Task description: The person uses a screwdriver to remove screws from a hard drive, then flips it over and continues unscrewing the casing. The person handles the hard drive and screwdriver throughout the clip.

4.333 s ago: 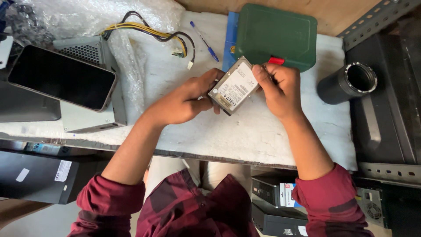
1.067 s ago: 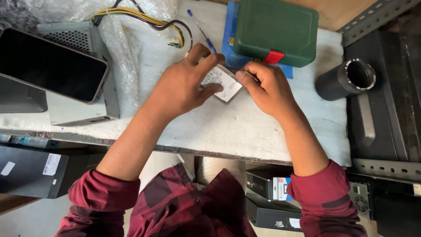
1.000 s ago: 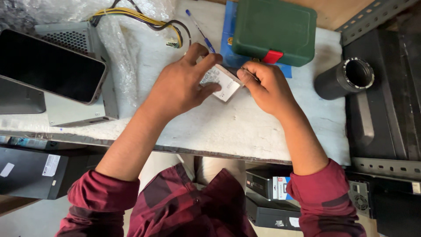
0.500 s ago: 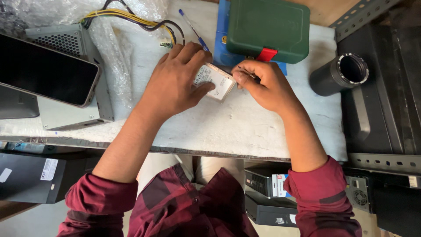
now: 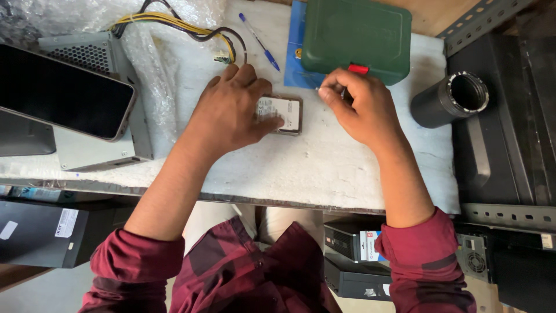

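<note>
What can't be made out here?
- Head view: left part of the drive, hidden under the left hand.
- Whatever the right hand pinches: its curled fingers hide it, and it is too small to tell.
- Cable ends: cut off by the top edge.
- Green case: shut, contents hidden.

A dark, blank smartphone screen [image 5: 61, 93] lies at nine o'clock, resting on a grey metal box. At centre, a white rectangular label [image 5: 282, 110] covers the top of a flat drive lying on the table, partly hidden under the left hand [image 5: 231, 113]. Below the table edge, a white sticker [image 5: 68, 222] marks a black case at eight o'clock, and a white-and-blue label [image 5: 366, 246] fronts a black box at five o'clock.
</note>
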